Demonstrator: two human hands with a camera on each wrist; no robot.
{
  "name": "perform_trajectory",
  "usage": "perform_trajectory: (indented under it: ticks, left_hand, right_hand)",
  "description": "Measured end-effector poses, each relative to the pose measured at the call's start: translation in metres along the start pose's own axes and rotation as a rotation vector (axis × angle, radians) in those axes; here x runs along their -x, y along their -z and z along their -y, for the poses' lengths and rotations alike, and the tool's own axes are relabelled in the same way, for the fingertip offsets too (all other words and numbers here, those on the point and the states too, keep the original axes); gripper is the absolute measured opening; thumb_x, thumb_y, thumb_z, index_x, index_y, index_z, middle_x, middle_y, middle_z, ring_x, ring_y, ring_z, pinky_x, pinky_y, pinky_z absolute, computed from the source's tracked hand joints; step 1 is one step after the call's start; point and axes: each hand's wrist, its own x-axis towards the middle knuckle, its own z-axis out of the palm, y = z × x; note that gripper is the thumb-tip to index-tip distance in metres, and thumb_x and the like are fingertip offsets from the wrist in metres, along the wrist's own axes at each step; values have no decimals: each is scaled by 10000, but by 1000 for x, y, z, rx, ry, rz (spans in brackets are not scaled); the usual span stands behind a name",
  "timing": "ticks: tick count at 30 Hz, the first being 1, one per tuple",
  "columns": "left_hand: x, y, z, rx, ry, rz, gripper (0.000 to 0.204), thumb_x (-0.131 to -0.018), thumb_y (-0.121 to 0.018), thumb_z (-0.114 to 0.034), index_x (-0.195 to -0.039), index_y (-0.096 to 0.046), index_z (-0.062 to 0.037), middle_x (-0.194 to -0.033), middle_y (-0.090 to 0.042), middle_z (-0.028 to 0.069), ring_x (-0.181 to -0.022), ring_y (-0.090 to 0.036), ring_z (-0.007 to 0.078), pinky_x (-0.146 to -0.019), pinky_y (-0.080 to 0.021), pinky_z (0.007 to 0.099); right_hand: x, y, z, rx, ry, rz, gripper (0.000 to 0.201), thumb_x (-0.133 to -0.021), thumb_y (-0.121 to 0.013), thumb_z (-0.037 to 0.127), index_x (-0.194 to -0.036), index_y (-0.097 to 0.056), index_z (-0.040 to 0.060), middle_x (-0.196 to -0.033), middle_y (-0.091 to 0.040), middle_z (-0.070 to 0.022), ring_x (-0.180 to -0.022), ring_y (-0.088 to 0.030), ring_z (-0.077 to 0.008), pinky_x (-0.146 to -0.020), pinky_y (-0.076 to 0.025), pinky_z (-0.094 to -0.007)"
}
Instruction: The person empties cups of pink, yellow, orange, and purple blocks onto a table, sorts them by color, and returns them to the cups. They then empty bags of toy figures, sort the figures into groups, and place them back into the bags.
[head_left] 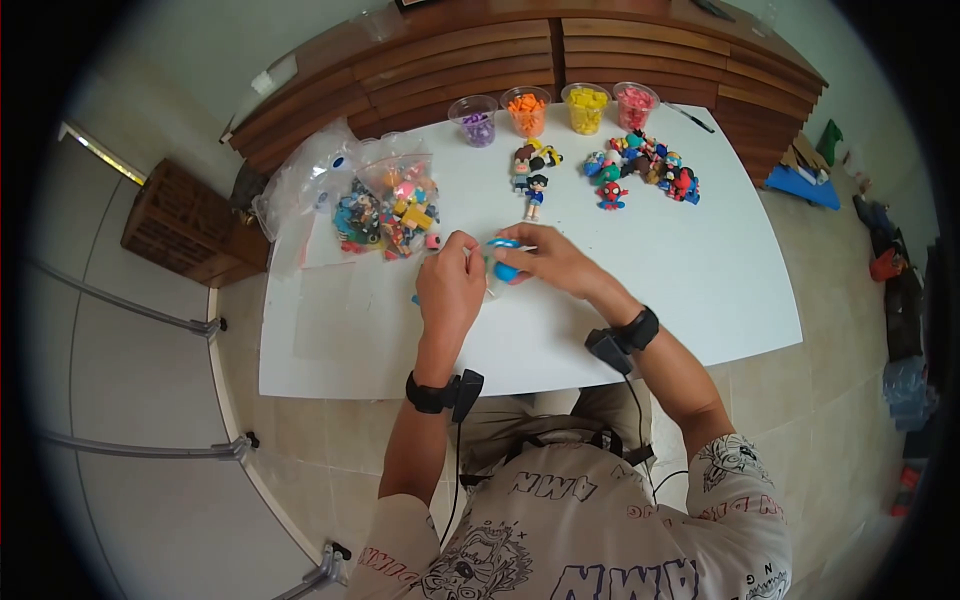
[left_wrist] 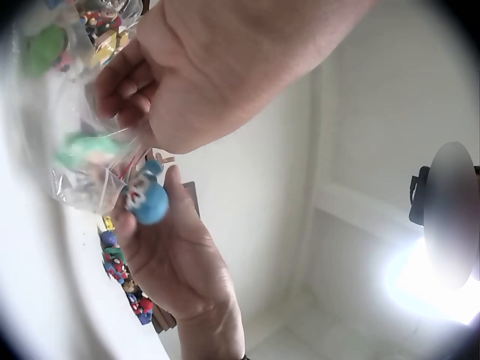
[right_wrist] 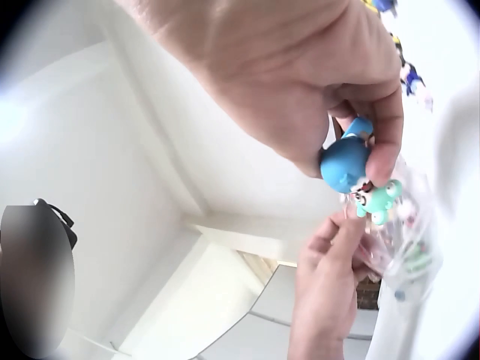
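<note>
Near the table's middle, my left hand (head_left: 450,290) pinches the edge of a clear plastic bag (left_wrist: 82,176), its fingers curled. My right hand (head_left: 555,262) is beside it, thumb and fingers gripping a blue-headed figure (right_wrist: 346,163) at the bag's opening. A mint-green figure (right_wrist: 379,201) with round eyes touches the blue one; whether it is also gripped I cannot tell. More small toys show through the plastic. In the left wrist view the blue figure (left_wrist: 152,202) lies between the right hand's thumb and fingers.
Clear bags of mixed toys (head_left: 405,210) lie at the left. Along the back stand cups of purple (head_left: 479,128), orange (head_left: 528,115), yellow (head_left: 586,112) and pink pieces (head_left: 634,108). Loose figures (head_left: 535,190) and a larger pile (head_left: 650,165) lie before them, a pen (head_left: 697,120) at back right.
</note>
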Motion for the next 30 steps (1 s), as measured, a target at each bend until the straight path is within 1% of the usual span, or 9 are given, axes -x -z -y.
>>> perform_trajectory:
  ticks: [5,8,11,15,21,23,27,28,30]
  left_hand:
    - [-1,6,9,-60,6,-39,53,-936,-681,-123,-960,-659,-81,-654,-656,151,-659,-678,400,-582,-496,505]
    - [1,13,11,-28,33,-57,42,-942,-674,-114,-970,-658,-87,-665,-658,156,-668,-681,401,-584,-497,502]
    - [0,18,12,-21,53,-44,29,-956,-666,-110,-952,-657,-83,-677,-661,165,-674,-684,397,-582,-496,485]
    - [-15,34,27,-57,-27,-119,60,-969,-665,-113,-932,-655,-67,-676,-659,162,-649,-685,367,-583,-498,445]
    - [-39,83,22,23,29,-186,61,-952,-668,-89,-968,-672,-30,-681,-635,151,-605,-639,292,-591,-484,399]
    - [-41,84,17,6,27,-197,58,-950,-667,-82,-973,-671,-29,-685,-637,154,-605,-641,289,-593,-486,399]
    - [-36,58,14,66,-86,-181,52,-946,-674,-77,-975,-670,-34,-681,-635,147,-598,-638,272,-583,-476,401]
    - [-37,44,17,163,-77,-175,70,-997,-650,-53,-1000,-665,15,-636,-552,22,-579,-479,88,-550,-398,286]
    - [-32,33,-3,132,-63,-92,64,-994,-652,-53,-986,-664,10,-624,-535,18,-574,-486,86,-546,-395,289]
  right_hand:
    - [-2,-22,-1,250,329,3,462,-1008,-691,144,-1419,-569,-27,-1238,-705,-166,-1004,-734,-237,-853,-594,-367]
    - [4,-19,19,531,288,-320,393,-981,-708,189,-1311,-651,-17,-1134,-743,-185,-909,-749,-296,-802,-588,-407]
    - [-10,-12,0,902,57,-211,303,-955,-706,264,-1086,-738,-7,-933,-757,-189,-805,-731,-348,-749,-566,-443]
    - [-44,-18,15,799,246,-176,267,-929,-684,269,-855,-755,23,-795,-732,-171,-763,-708,-366,-715,-547,-452]
    - [-72,-24,72,951,361,-97,234,-925,-671,229,-843,-745,23,-744,-734,-136,-728,-714,-336,-704,-549,-426]
    - [-70,-22,85,687,388,32,235,-923,-672,227,-858,-747,14,-743,-736,-134,-724,-719,-313,-707,-550,-418]
    - [-60,-9,62,914,324,-80,249,-927,-674,236,-880,-745,2,-757,-741,-139,-733,-727,-284,-719,-555,-398]
    - [-52,-5,61,820,328,-94,243,-931,-676,230,-890,-745,1,-772,-745,-143,-742,-728,-283,-724,-557,-390]
    - [-40,14,52,650,287,-108,201,-943,-682,195,-913,-749,8,-831,-759,-151,-776,-737,-295,-737,-562,-374]
